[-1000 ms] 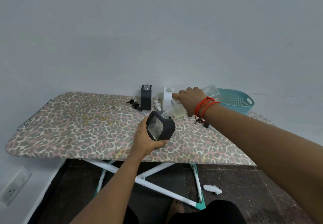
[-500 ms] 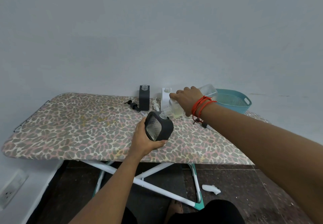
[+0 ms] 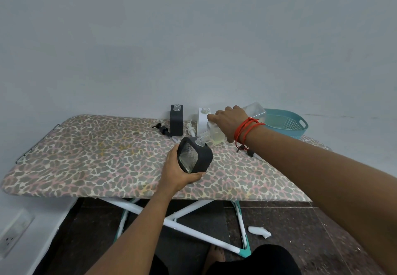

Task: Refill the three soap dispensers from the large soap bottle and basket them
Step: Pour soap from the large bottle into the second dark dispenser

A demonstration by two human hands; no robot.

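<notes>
A person stands at a leopard-print ironing board (image 3: 103, 158) set against a pale wall, pouring soap. The left hand (image 3: 177, 172) cups a dark grey dispenser (image 3: 196, 156) from below, fingers wrapped round its base, holding it tilted just above the middle of the board with its open neck pointing up and to the right. The right hand (image 3: 229, 122), red cords (image 3: 247, 127) looped at the wrist, is closed over the top of the large soap bottle (image 3: 216, 135), a clear one tipped steeply down to the left. Its threaded mouth meets the dispenser's neck, and pale yellowish liquid sits at the lowered end.

Along the far edge, a black dispenser (image 3: 176, 122) and a white dispenser (image 3: 202, 119) stand upright with their necks open, near each other. A black pump (image 3: 162, 129) lies left of the black one; a white pump (image 3: 190, 129) lies between the two. A teal basket (image 3: 286, 125) sits at the far right of the board, behind the pouring arm and apart from all three dispensers.
</notes>
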